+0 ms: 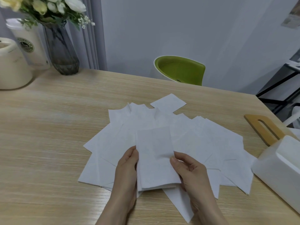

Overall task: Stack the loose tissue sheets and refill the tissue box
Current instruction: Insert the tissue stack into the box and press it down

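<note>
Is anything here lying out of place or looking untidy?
Yes. Loose tissue sheets lie fanned at mixed angles on the table, not stacked. The wooden lid is off the tissue box, beside it. Both hands hold a small stack.

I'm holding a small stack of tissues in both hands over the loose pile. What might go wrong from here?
1. The stack is gripped only at its sides by the left hand and right hand, so thin sheets may slide askew.
2. The loose sheets overlap, so lifting one could drag others along.
3. The wooden lid lies near the table edge.
</note>
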Motion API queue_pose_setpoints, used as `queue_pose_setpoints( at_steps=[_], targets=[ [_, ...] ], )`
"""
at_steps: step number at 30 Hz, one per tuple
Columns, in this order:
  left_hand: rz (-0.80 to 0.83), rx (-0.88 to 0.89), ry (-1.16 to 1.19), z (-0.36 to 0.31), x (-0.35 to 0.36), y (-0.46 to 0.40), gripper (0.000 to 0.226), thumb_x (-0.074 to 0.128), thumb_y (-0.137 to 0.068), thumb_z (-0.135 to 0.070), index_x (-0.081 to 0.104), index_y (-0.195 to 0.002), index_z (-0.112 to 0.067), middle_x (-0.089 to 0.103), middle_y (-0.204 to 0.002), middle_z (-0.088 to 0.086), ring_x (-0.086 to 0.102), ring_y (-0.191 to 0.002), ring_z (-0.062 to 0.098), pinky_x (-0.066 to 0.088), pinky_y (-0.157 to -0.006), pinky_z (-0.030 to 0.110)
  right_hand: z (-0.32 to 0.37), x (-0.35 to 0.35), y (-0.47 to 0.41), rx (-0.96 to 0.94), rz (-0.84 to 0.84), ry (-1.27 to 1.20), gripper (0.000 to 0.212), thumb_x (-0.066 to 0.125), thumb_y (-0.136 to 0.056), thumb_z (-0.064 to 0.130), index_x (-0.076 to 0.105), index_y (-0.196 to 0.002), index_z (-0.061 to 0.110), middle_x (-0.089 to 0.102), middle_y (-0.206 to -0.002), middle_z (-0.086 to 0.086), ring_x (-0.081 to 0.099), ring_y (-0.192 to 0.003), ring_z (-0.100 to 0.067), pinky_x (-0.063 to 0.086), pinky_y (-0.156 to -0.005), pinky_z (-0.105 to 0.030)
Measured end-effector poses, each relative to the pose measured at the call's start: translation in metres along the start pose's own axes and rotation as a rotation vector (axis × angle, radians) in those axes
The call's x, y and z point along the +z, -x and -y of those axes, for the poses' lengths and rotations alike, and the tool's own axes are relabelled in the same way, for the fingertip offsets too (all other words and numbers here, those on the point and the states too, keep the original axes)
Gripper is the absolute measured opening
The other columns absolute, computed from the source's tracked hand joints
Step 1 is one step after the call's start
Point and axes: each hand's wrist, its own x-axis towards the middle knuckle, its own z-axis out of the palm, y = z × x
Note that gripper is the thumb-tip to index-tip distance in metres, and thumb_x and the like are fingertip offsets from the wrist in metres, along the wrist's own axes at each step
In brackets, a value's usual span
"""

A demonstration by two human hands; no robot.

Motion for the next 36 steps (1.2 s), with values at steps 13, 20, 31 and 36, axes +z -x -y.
queue_pose_setpoints(
  at_steps=[13, 20, 31, 36],
  targets=[
    [0.026, 0.079, -0.125, 0.006, 0.003, 0.004, 0.025, 0.046, -0.098, -0.006, 0.068, -0.106, -0.016, 0.076, -0.098, 0.003, 0.07, -0.095, 0.025, 0.053, -0.089, 0.045, -0.015, -0.025, -0.007, -0.2, -0.148, 0.305, 0.015, 0.07, -0.084, 0.019, 0.072, -0.093, 0.032, 0.069, -0.078, 0.007, 0.059, -0.073, -0.005, 0.043, -0.065, -0.009],
    [0.064, 0.097, -0.135, 0.004, 0.013, 0.006, 0.025, 0.047, -0.097, -0.005, 0.068, -0.102, -0.018, 0.076, -0.093, 0.0, 0.072, -0.082, 0.015, 0.053, -0.073, 0.033, -0.023, -0.07, -0.019, -0.255, -0.499, 0.863, 0.065, 0.055, -0.076, 0.056, 0.048, -0.136, 0.031, 0.045, -0.136, 0.009, 0.021, -0.132, -0.007, 0.015, -0.106, -0.035],
    [0.085, 0.031, -0.101, 0.01, 0.016, 0.005, 0.022, 0.048, -0.097, -0.005, 0.068, -0.101, -0.015, 0.077, -0.092, 0.002, 0.072, -0.078, 0.014, 0.053, -0.072, 0.034, -0.025, -0.073, -0.024, -0.297, -0.438, 0.856, 0.068, 0.047, -0.074, 0.058, 0.045, -0.137, 0.034, 0.04, -0.141, 0.015, 0.013, -0.139, 0.002, 0.001, -0.1, -0.018],
    [0.09, 0.032, -0.096, 0.01, 0.016, 0.004, 0.022, 0.049, -0.097, -0.005, 0.068, -0.101, -0.015, 0.077, -0.092, 0.001, 0.072, -0.078, 0.013, 0.052, -0.072, 0.035, -0.028, -0.076, -0.021, -0.302, -0.472, 0.89, 0.062, 0.051, -0.08, 0.057, 0.044, -0.137, 0.035, 0.041, -0.142, 0.016, 0.017, -0.139, -0.002, 0.003, -0.101, -0.021]
  ],
)
